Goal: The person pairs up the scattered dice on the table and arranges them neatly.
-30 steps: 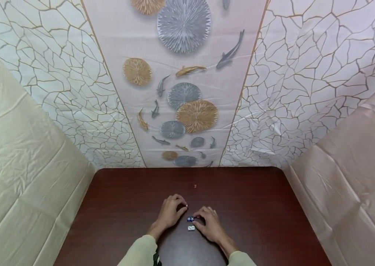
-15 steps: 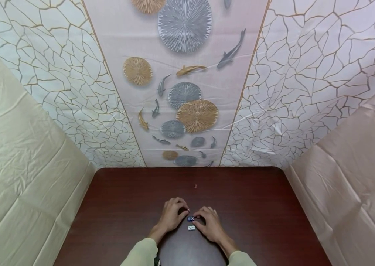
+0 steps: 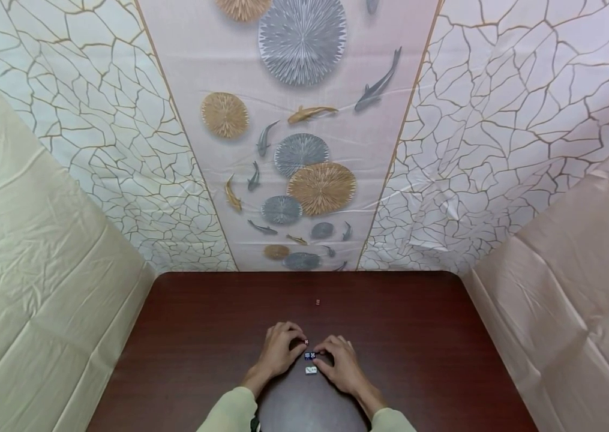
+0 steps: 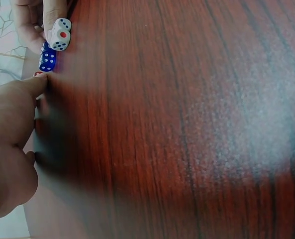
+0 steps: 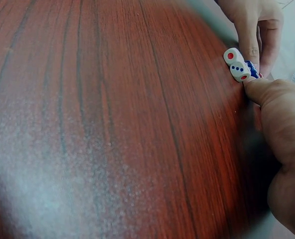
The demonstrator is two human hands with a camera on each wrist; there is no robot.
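Observation:
My left hand [image 3: 279,349] pinches a small red die [image 3: 306,342] between thumb and index finger, just behind a pair of blue dice [image 3: 310,356]. The two blue dice stand side by side. With thumb and index finger, my right hand [image 3: 341,365] pinches the right-hand blue die. Nearer to me lie two white dice [image 3: 311,370], side by side. In the left wrist view the red die [image 4: 38,73] is mostly hidden by a fingertip. The right wrist view shows the white dice [image 5: 235,64] in front of the partly covered blue dice [image 5: 252,69].
Another small reddish die [image 3: 317,302] lies farther back on the dark red wooden table [image 3: 201,336]. A patterned cloth [image 3: 293,240] hangs behind the table's back edge, and pale cloth walls [image 3: 39,270] stand on both sides.
My left hand has drawn the red die toward me and slightly right, close to the blue dice. My right hand and the blue and white dice have stayed in place.

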